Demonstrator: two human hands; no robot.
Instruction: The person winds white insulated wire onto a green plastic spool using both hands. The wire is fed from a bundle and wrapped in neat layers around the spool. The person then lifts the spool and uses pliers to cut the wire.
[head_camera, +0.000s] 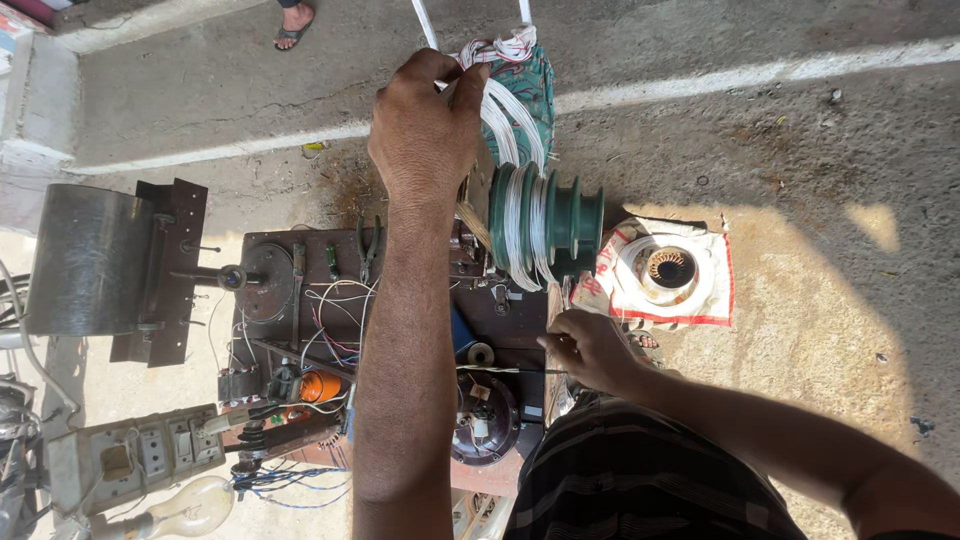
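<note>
**Two hands at the winding bench**

Two hands work over a brown bench (300, 250) on the concrete. A metal drum (85, 260) sits at its left edge. At the bench's far right corner, a green stepped former (560, 220) carries white wire (515, 235). The left hand (425, 130) is clenched on the wire loops above it. The right hand (590, 350) pinches a thin rod (500, 370).

Concealed and cropped regions
A sandalled foot (294, 27) is cropped by the top edge; the bench (300, 300) is partly hidden by the left forearm (405, 350).
</note>
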